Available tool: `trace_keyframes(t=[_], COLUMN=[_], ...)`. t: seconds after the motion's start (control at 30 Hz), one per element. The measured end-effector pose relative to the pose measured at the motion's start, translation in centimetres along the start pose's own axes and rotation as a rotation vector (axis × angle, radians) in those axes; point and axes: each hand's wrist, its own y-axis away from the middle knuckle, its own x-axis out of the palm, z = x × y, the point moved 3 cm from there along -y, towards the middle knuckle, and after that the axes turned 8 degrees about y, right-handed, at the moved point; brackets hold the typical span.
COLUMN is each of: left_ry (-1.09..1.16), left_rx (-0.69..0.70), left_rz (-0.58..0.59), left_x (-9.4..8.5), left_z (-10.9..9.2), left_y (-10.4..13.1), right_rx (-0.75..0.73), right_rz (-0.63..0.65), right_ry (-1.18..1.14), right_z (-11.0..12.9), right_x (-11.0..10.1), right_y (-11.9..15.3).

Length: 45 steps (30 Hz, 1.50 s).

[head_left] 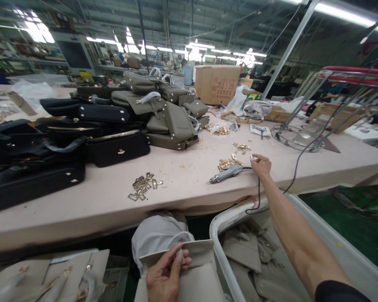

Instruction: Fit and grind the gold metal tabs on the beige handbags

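My left hand (pixel 167 274) grips the edge of a beige bag piece (pixel 201 279) at the bottom middle, its fingers pinched on the flap. My right hand (pixel 261 164) reaches over the table, thumb and finger pinching a small metal part (pixel 252 157). Just left of that hand lies a grey electric screwdriver (pixel 228 173) with a black cable. Gold metal pieces (pixel 226 164) are heaped behind the tool. Farther left on the table is a pile of rectangular metal frames (pixel 142 185).
Black bags (pixel 118 149) and olive bags (pixel 176 123) are stacked at the left and back. A white bin (pixel 219 247) holds beige pieces at lower right. A metal stool (pixel 305 121) and a cardboard box (pixel 217 84) stand farther back. More beige bags (pixel 59 272) lie lower left.
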Motion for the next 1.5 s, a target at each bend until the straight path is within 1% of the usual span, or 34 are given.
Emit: trace_keyframes(t=[0.13,0.23,0.3,0.43,0.67,0.8,0.87,0.93,1.0,1.07,1.1,1.17,1.23,1.3,1.43,1.5], left_ry=[0.001,0.013,0.021,0.029,-0.024,-0.014,-0.02,-0.025,-0.025,-0.036,-0.044,-0.062,-0.075,-0.081,-0.081,-0.076], left_rx=[-0.014,-0.041,-0.046,-0.04,-0.046,-0.039,-0.042,-0.053,-0.057,-0.058,-0.061,-0.076,-0.092,-0.105,-0.121,-0.133], left_rz=[0.02,0.037,0.037,0.027,0.035,0.042,0.04,0.045,0.057,0.072,0.079,0.095,0.098,0.098,0.097,0.115], left_x=[0.1,0.2,0.2,0.2,0.0,0.0,-0.1,-0.3,-0.4,-0.5,-0.4,-0.3,-0.2,-0.1,-0.1,0.0], left_z=[-0.2,-0.3,-0.4,-0.6,-0.9,-1.1,-1.1,-1.0,-0.9,-0.8,-0.8,-0.9,-0.9,-0.9,-1.2,-1.5], left_y=[-0.1,-0.1,-0.1,0.0,0.0,0.0,-0.1,-0.3,-0.5,-0.7,-0.8,-1.0,-1.1,-1.2,-1.3,-1.3], right_rx=[-0.028,-0.032,-0.028,-0.003,-0.042,-0.049,-0.035,-0.019,0.009,0.053,0.069,0.088,0.114,0.135,0.132,0.123], right_rz=[0.108,0.142,0.137,0.071,0.046,-0.021,-0.07,-0.099,-0.071,0.019,0.083,0.204,0.278,0.316,0.373,0.396], right_ry=[0.167,0.248,0.289,0.341,0.272,0.146,0.077,-0.067,-0.351,-0.685,-0.804,-0.961,-1.036,-1.069,-1.113,-1.135], right_z=[-0.2,-0.1,0.0,0.0,-0.3,-0.1,0.4,1.3,2.7,4.7,5.8,7.9,9.5,10.5,11.7,12.4], right_x=[0.0,0.0,-0.1,-0.4,-0.8,-2.0,-2.9,-3.7,-4.3,-4.7,-4.8,-4.9,-4.8,-4.6,-4.3,-4.4], right_y=[0.2,0.4,0.4,0.5,1.0,1.2,1.8,3.2,5.4,8.3,9.9,12.9,15.3,16.8,18.3,19.0])
